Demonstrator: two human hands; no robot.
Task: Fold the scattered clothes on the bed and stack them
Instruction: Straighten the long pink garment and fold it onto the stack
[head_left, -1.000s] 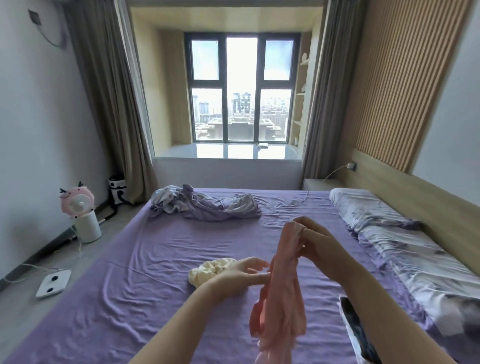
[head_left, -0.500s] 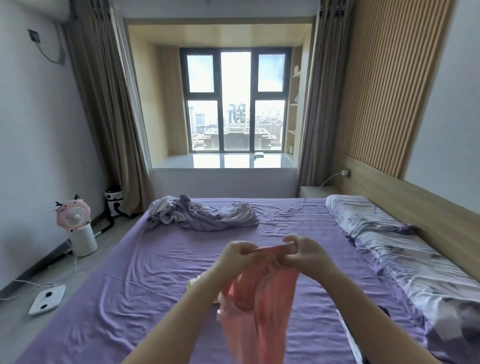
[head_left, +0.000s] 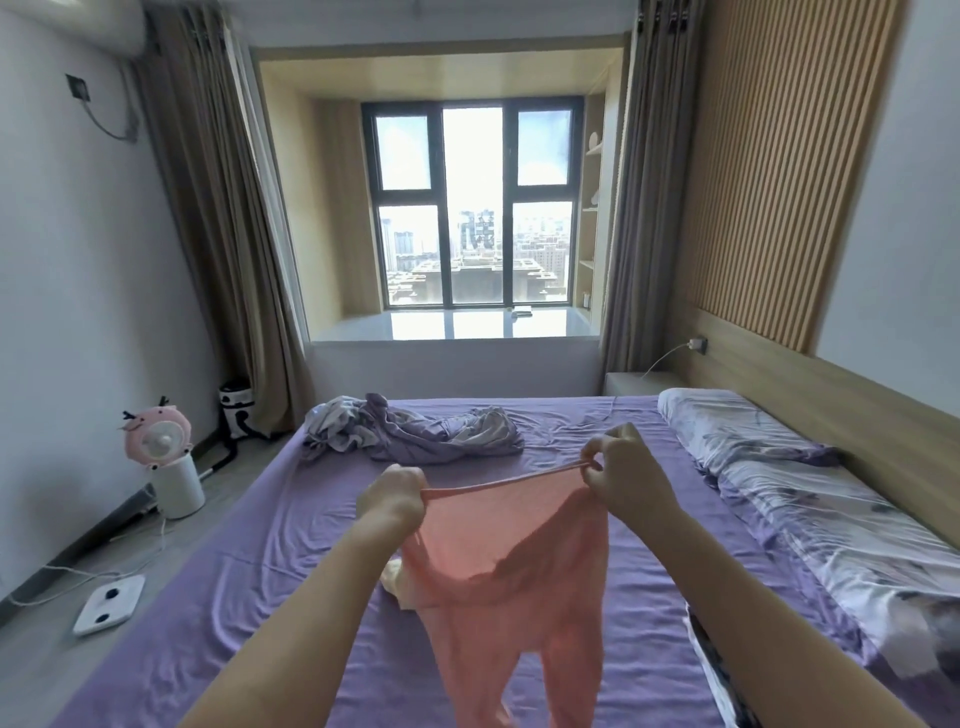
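Head view: two hands stretch the waistband of pink leggings (head_left: 498, 561) above a purple bed (head_left: 270, 571).

From the left, a white scale (head_left: 108, 604) lies on the floor and a pink fan (head_left: 158, 440) stands on a white base beside the bed. The left hand (head_left: 392, 499) is clenched round one end of the waistband; the right hand (head_left: 626, 475) pinches the other end, slightly higher, so the band runs taut between them and the two legs hang down past the bottom edge. A pale yellow garment (head_left: 393, 577) on the sheet is mostly hidden behind the leggings. A crumpled purple-grey pile (head_left: 415, 434) lies near the far edge. Pillows (head_left: 737, 431) line the right side. A dark patterned item (head_left: 719, 670) is partly covered by the right forearm and hard to identify.
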